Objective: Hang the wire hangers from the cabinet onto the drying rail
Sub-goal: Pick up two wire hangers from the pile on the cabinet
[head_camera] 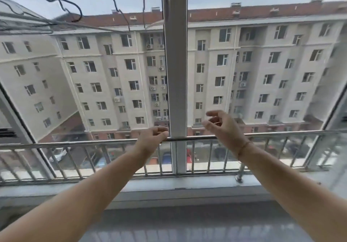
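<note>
Wire hangers are seemingly hung overhead already; nothing is held in the loosely curled left hand or right hand.

No text, label, brand, number or sign could be read. The beige multi-storey apartment block across the way showed only plain walls and windows. The parked cars in the street below were too small and blurred for any plate or lettering to be made out.
</note>
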The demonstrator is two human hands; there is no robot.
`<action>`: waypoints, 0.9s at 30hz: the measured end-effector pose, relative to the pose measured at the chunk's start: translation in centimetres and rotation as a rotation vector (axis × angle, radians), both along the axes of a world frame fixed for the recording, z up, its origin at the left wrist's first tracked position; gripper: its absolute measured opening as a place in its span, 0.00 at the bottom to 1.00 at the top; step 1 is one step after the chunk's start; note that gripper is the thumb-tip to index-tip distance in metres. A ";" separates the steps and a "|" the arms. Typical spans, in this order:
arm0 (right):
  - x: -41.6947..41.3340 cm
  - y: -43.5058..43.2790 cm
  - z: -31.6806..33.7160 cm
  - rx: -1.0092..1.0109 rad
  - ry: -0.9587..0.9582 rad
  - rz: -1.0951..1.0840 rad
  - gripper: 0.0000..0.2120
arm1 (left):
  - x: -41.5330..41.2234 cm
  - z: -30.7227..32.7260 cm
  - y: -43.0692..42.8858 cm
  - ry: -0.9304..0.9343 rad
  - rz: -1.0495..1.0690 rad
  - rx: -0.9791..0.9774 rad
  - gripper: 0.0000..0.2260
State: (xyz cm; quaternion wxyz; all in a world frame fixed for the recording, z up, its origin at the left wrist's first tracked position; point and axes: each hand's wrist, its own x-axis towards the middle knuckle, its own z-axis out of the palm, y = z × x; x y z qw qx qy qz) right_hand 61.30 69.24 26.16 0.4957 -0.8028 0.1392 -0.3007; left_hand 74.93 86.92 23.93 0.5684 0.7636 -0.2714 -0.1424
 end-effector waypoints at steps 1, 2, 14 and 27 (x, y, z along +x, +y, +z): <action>-0.9 -0.4 -0.9 -0.018 0.032 -0.016 0.16 | -0.6 -0.9 -1.0 -0.026 -0.040 0.011 0.10; -1.8 -0.9 -2.0 -0.030 0.061 -0.037 0.17 | -1.1 -1.7 -1.9 -0.040 -0.082 0.028 0.12; -15.4 -8.0 -10.1 -0.174 0.443 -0.390 0.37 | -10.1 -7.4 -13.4 -0.242 -0.418 0.260 0.34; -37.0 -18.1 -13.2 -0.050 0.643 -0.693 0.39 | -29.1 -10.7 -29.6 -0.303 -0.617 0.317 0.35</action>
